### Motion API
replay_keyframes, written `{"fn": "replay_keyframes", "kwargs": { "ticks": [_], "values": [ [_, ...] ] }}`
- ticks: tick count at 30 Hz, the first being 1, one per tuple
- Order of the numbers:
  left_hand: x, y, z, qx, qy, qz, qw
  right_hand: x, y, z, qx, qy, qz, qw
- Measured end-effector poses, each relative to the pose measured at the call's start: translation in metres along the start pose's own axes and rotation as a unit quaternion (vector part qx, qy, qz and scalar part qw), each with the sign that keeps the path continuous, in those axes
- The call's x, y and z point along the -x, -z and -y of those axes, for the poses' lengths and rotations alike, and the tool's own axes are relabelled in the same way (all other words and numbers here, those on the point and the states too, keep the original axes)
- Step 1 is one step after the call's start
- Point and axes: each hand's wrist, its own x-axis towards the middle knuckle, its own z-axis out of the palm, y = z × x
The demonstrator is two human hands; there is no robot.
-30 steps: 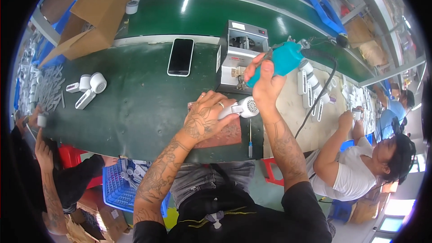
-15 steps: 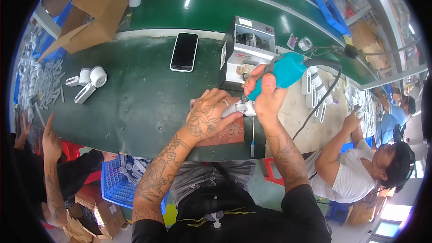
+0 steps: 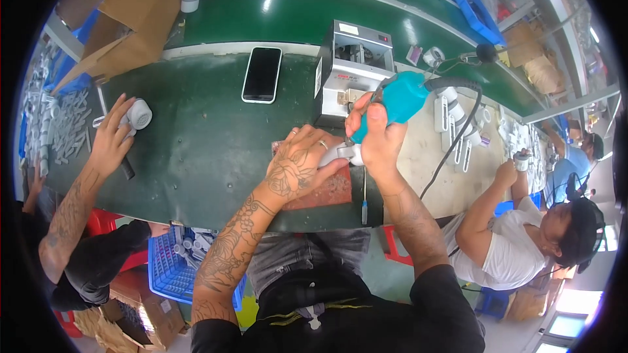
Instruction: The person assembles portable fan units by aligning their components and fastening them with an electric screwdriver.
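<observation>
My right hand (image 3: 381,138) is wrapped round a teal electric screwdriver (image 3: 404,96), whose cord runs off to the right. The tool's lower end points down at a white and grey plastic part (image 3: 340,153). My left hand (image 3: 296,162) grips that part and steadies it over a reddish-brown mat (image 3: 320,197); its fingers hide much of it. The exact contact between bit and part is hidden. A thin screwdriver (image 3: 365,210) with a blue handle lies beside the mat, below my right hand.
A grey boxy machine (image 3: 356,73) stands behind my hands, with a phone (image 3: 261,76) to its left. White handled parts (image 3: 451,121) lie to the right. At left, a co-worker's hand (image 3: 112,144) touches similar parts. A blue basket (image 3: 171,268) sits below the table edge.
The co-worker's hand at left has reached onto the table to the white parts, and a dark bar now shows there. My hands keep their grip; the whole view has shifted slightly.
</observation>
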Motion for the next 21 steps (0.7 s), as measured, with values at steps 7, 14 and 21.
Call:
{"fn": "replay_keyframes", "kwargs": {
  "ticks": [7, 14, 21],
  "values": [
    [0.003, -0.002, 0.001, 0.003, 0.005, 0.005, 1.000, -0.038, 0.005, 0.018, -0.016, 0.090, -0.084, 0.992],
    [0.000, 0.001, -0.004, 0.023, 0.007, -0.004, 1.000, -0.037, 0.012, -0.013, 0.022, 0.139, -0.019, 0.990],
    [0.003, 0.003, -0.005, 0.026, 0.022, -0.009, 0.999, -0.024, 0.006, 0.006, 0.030, 0.019, -0.037, 0.999]
  ]
}}
